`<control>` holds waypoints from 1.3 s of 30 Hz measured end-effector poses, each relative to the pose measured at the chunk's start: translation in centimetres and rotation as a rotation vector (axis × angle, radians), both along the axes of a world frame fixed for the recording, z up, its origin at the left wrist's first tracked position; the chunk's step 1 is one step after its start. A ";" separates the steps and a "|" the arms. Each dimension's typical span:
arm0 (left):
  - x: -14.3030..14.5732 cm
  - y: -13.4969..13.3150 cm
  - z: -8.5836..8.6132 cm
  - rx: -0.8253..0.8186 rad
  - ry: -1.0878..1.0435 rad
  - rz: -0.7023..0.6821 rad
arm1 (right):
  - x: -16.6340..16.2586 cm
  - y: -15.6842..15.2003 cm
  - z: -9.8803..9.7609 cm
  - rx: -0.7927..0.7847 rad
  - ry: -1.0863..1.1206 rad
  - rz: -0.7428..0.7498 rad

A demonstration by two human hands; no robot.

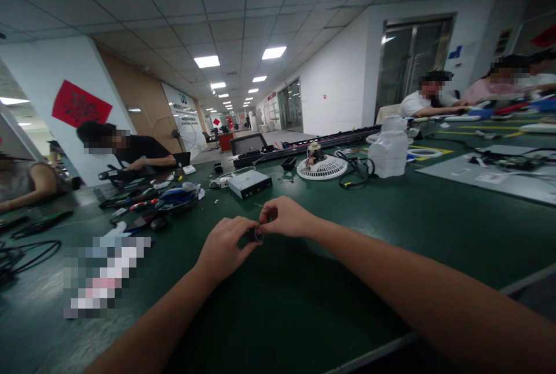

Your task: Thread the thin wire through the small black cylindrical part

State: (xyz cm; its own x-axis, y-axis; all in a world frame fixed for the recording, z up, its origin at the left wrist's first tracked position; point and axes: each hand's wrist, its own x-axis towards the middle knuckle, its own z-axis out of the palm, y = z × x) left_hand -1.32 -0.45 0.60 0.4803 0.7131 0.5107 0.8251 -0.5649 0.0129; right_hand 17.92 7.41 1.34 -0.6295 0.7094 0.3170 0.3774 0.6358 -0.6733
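My left hand [226, 245] is closed around a small dark round part [252, 234] with a pale rim, held just above the green table. Its exact kind is too small to make out. My right hand [286, 217] pinches a thin metal rod [262, 207] that sticks out to the left of the fingers. The right fingertips meet the upper edge of the dark part. Beyond both hands lies a silver box-shaped disc drive [250, 183].
A white fan grille [322, 168] with a motor on it and a white plastic housing [388, 151] stand behind on the right. Tools and cables [174, 197] crowd the left of the green table [438, 226]. Seated people [145, 151] work on both sides.
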 end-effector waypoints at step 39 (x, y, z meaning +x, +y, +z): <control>0.2 0.3 -0.3 -0.086 -0.045 0.218 | 0.2 -1.6 1.1 0.524 -0.599 -0.089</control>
